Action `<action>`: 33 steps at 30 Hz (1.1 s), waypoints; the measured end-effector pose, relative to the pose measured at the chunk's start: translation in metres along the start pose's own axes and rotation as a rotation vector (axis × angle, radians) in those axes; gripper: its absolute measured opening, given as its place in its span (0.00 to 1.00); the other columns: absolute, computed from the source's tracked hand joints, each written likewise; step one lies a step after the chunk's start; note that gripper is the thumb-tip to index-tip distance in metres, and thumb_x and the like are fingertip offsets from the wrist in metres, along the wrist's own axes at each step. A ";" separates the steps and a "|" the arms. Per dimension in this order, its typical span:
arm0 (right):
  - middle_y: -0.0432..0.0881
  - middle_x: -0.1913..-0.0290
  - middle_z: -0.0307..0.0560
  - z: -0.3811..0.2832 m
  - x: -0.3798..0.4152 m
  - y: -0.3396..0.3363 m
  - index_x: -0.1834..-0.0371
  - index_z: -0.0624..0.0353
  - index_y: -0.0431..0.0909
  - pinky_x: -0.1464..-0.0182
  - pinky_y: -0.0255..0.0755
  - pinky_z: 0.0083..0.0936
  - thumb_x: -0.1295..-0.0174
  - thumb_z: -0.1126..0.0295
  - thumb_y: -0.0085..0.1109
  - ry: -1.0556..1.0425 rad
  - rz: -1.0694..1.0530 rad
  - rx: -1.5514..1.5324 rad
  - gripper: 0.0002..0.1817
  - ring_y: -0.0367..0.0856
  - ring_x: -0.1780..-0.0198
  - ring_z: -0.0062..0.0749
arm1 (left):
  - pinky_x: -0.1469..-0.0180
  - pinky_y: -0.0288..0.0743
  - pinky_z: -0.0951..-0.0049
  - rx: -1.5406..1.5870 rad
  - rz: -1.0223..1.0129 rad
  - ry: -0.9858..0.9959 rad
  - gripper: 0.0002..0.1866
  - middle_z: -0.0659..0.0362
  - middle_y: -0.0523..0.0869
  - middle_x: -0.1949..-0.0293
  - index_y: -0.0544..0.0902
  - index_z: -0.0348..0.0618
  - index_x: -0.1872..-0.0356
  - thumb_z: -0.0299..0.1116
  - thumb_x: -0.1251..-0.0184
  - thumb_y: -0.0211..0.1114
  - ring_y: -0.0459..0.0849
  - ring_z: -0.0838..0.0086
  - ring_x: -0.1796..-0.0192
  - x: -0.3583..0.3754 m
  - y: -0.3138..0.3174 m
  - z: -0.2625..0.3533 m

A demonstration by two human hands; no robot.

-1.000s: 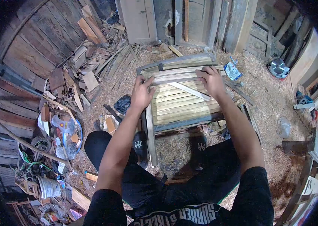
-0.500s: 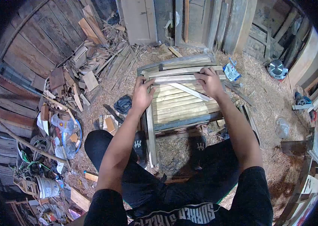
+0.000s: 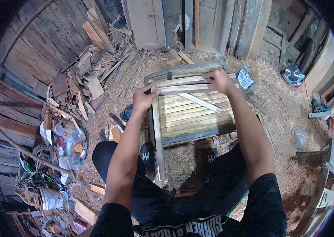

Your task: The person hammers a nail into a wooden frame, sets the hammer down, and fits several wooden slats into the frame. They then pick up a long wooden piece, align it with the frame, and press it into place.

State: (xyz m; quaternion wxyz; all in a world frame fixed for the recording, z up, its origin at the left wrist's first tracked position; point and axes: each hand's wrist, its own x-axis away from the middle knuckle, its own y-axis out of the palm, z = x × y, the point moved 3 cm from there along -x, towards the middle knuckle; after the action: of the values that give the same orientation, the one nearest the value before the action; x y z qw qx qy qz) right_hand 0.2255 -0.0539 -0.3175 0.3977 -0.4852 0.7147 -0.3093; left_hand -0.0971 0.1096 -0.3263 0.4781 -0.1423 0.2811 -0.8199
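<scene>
My left hand (image 3: 144, 98) pinches the left end of a pale wooden strip (image 3: 183, 89) between thumb and fingers. Farther right, the fingers of my right hand (image 3: 220, 82) are closed on the same strip. Another strip (image 3: 181, 81) lies just beyond it, almost parallel, with a narrow dark gap between them. Both strips lie across the far part of a slatted wooden panel (image 3: 194, 118) with a grey frame. A shorter strip (image 3: 201, 102) rests diagonally on the slats. Along the panel's left side, a long strip (image 3: 158, 146) runs toward my feet.
Scrap wood (image 3: 72, 89) is heaped at the left, above a blue-rimmed basin (image 3: 83, 146) and a white bucket (image 3: 51, 198). A circular saw (image 3: 293, 75) and another power tool (image 3: 318, 107) sit at the right. Boards (image 3: 145, 23) lean at the back. Shavings cover the floor.
My left hand has shifted slightly left and toward me at the strip's end. My right hand stays at nearly the same place. The whole view has tilted a little.
</scene>
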 end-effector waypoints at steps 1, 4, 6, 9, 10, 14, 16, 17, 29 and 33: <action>0.93 0.52 0.53 -0.003 -0.004 -0.005 0.43 0.50 0.92 0.43 0.82 0.47 0.35 0.72 0.68 -0.049 0.021 0.045 0.17 0.90 0.48 0.56 | 0.39 0.83 0.67 0.001 0.001 -0.001 0.31 0.40 0.92 0.43 0.88 0.55 0.32 0.39 0.39 0.85 0.94 0.62 0.46 -0.004 -0.001 -0.001; 0.92 0.48 0.54 -0.008 -0.022 -0.023 0.44 0.51 0.92 0.43 0.83 0.46 0.36 0.73 0.70 -0.051 0.044 0.009 0.17 0.90 0.47 0.55 | 0.41 0.83 0.67 0.135 0.014 -0.092 0.29 0.44 0.93 0.43 0.89 0.55 0.33 0.40 0.37 0.84 0.94 0.67 0.48 -0.021 -0.010 0.007; 0.91 0.45 0.55 -0.004 -0.038 -0.028 0.44 0.51 0.92 0.43 0.83 0.44 0.35 0.74 0.69 -0.068 0.113 -0.023 0.16 0.90 0.46 0.54 | 0.31 0.77 0.67 0.127 0.034 0.061 0.31 0.41 0.91 0.39 0.87 0.49 0.31 0.42 0.36 0.83 0.89 0.62 0.35 -0.037 -0.020 0.029; 0.91 0.45 0.56 0.016 -0.059 -0.020 0.43 0.55 0.91 0.41 0.82 0.41 0.33 0.74 0.69 -0.034 0.119 -0.059 0.15 0.90 0.45 0.54 | 0.31 0.77 0.67 0.066 0.009 -0.018 0.29 0.44 0.91 0.38 0.89 0.53 0.33 0.42 0.36 0.83 0.89 0.63 0.35 -0.066 -0.021 0.037; 0.91 0.45 0.57 0.021 -0.065 -0.020 0.41 0.58 0.90 0.40 0.81 0.38 0.31 0.73 0.70 -0.036 0.116 -0.036 0.16 0.90 0.45 0.52 | 0.31 0.77 0.67 0.063 -0.003 -0.012 0.29 0.45 0.91 0.37 0.89 0.54 0.33 0.42 0.36 0.83 0.89 0.64 0.36 -0.080 -0.017 0.032; 0.90 0.43 0.57 0.039 -0.096 -0.012 0.40 0.57 0.90 0.39 0.80 0.37 0.30 0.74 0.69 -0.020 0.090 0.024 0.16 0.89 0.42 0.49 | 0.34 0.78 0.70 0.082 0.036 -0.005 0.28 0.47 0.92 0.40 0.90 0.57 0.34 0.43 0.37 0.85 0.89 0.70 0.41 -0.120 -0.002 0.006; 0.90 0.42 0.57 0.050 -0.114 -0.006 0.40 0.57 0.90 0.39 0.80 0.38 0.29 0.73 0.69 -0.061 0.063 0.022 0.16 0.89 0.42 0.50 | 0.36 0.81 0.65 0.084 0.046 -0.062 0.29 0.47 0.95 0.46 0.92 0.61 0.37 0.47 0.42 0.87 0.93 0.63 0.41 -0.137 0.001 -0.011; 0.90 0.42 0.57 0.057 -0.121 0.001 0.40 0.57 0.90 0.39 0.80 0.38 0.29 0.73 0.68 -0.053 0.032 0.022 0.16 0.89 0.42 0.51 | 0.36 0.81 0.65 0.085 0.073 -0.043 0.29 0.47 0.95 0.47 0.92 0.60 0.37 0.47 0.42 0.87 0.93 0.63 0.43 -0.140 0.002 -0.017; 0.92 0.46 0.59 0.067 -0.118 0.030 0.44 0.55 0.92 0.41 0.81 0.39 0.33 0.68 0.73 0.085 -0.092 -0.024 0.15 0.91 0.45 0.53 | 0.41 0.84 0.64 0.034 0.041 -0.125 0.30 0.45 0.96 0.55 0.92 0.52 0.38 0.46 0.43 0.87 0.95 0.64 0.50 -0.129 0.010 -0.016; 0.92 0.47 0.59 0.071 -0.117 0.034 0.45 0.55 0.92 0.41 0.82 0.40 0.33 0.67 0.73 0.083 -0.075 -0.027 0.15 0.91 0.45 0.53 | 0.34 0.81 0.59 -0.181 0.143 0.097 0.30 0.42 0.92 0.43 0.90 0.51 0.35 0.47 0.39 0.84 0.91 0.54 0.39 -0.119 0.012 -0.005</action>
State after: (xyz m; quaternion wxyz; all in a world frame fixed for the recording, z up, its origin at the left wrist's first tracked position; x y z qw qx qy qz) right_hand 0.2968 0.0639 -0.3491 0.3494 -0.5037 0.7160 -0.3340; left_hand -0.0309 0.2096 -0.3330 0.5063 -0.1247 0.3861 -0.7609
